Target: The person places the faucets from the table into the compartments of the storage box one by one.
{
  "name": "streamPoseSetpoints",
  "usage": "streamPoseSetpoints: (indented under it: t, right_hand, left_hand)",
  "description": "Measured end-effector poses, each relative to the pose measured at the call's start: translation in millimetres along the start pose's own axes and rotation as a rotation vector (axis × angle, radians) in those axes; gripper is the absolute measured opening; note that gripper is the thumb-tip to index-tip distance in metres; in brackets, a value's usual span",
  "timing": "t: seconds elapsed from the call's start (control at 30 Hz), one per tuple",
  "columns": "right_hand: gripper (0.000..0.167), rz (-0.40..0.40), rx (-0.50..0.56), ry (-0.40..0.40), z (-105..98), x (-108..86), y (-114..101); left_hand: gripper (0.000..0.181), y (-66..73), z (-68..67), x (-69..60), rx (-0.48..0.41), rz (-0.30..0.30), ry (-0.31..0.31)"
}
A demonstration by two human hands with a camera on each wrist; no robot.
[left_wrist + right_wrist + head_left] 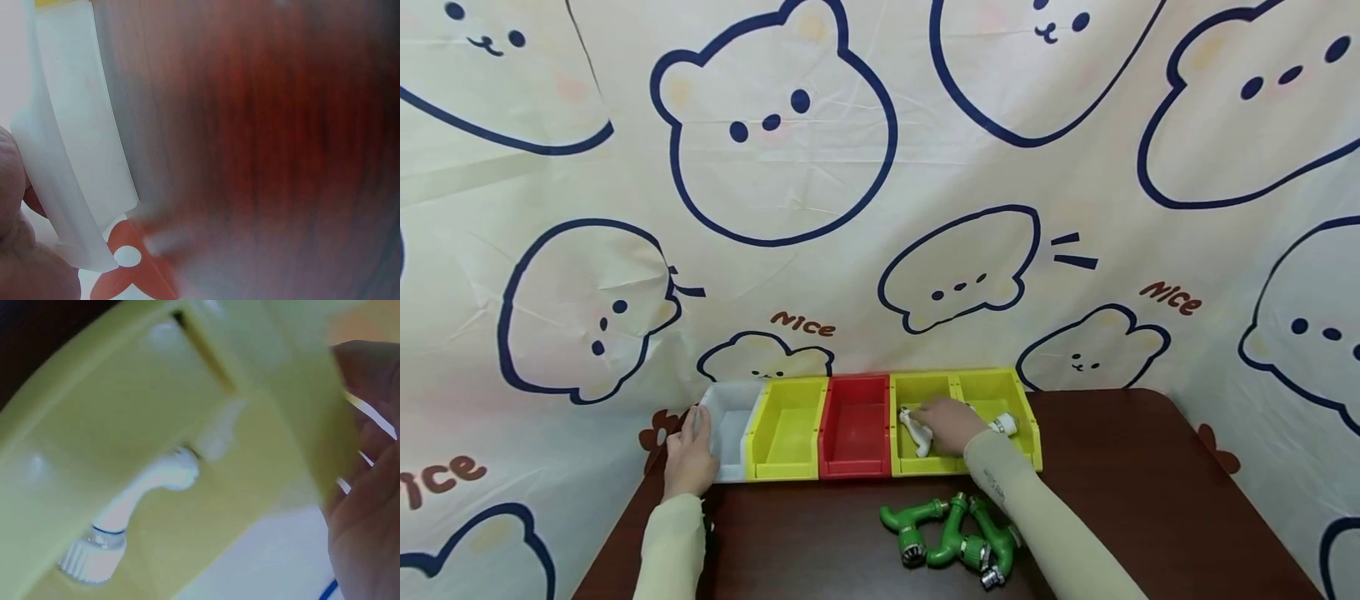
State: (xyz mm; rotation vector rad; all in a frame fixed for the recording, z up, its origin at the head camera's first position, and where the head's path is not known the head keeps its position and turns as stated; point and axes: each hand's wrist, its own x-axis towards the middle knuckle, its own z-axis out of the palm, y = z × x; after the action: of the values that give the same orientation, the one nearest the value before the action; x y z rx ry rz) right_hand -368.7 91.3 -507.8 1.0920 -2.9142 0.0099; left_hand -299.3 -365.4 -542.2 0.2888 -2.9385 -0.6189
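The left hand (688, 458) rests against the side wall of the white bin (730, 429) at the left end of a row of bins. In the left wrist view, part of this hand shows beside the bin's wall (84, 112). The right hand (951, 423) reaches into a yellow bin (925, 468), its curled fingers at the upper part of a white plastic tap (917, 435). Across a yellow divider, the right wrist view shows this hand (365, 506); its fingertips are hidden. Another white tap (150, 487) with a ribbed end lies in the neighbouring yellow compartment.
Three green taps (955, 533) lie close together on the dark wooden table (797, 542), in front of the bins. A second yellow bin (786, 429) and a red bin (855, 429) stand between the hands. Behind the row hangs a patterned cloth (850, 283).
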Motion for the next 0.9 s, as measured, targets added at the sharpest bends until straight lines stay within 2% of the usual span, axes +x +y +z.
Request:
streamPoseSetpoints:
  t: [0.07, 0.17, 0.3, 0.47, 0.63, 0.77, 0.9]
  right_hand:
    - [0.050, -0.012, 0.072, 0.021, -8.5, -5.3, 3.4]
    - [0.047, -0.030, 0.123, 0.045, -18.9, -16.0, 7.5]
    - [0.043, -0.057, 0.103, 0.094, -29.8, -38.7, 10.5]
    - [0.040, -0.089, 0.093, 0.127, -41.4, -77.0, 10.9]
    - [0.036, -0.076, 0.149, 0.090, -41.4, -113.2, 11.5]
    - [0.033, -0.064, 0.233, 0.019, -35.4, -135.6, 10.5]
    - [0.037, -0.056, 0.322, -0.069, -28.1, -151.7, 8.3]
  left_hand:
    - [0.089, 0.3, -2.5, -0.8, 0.003, -0.005, 0.003]
    - [0.090, -0.5, -5.3, -1.0, 0.002, -0.012, -0.001]
    - [0.090, -1.5, -6.9, 0.1, 0.002, -0.008, 0.004]
    - [0.090, -0.9, -5.2, 1.6, 0.004, -0.003, 0.015]
    - [0.089, 0.5, 0.0, 1.1, 0.001, -0.003, 0.005]
    - [0.088, 0.5, 2.6, 0.2, 0.011, 0.002, 0.005]
    - [0.090, 0.0, 1.8, 0.7, 0.013, 0.002, 0.006]
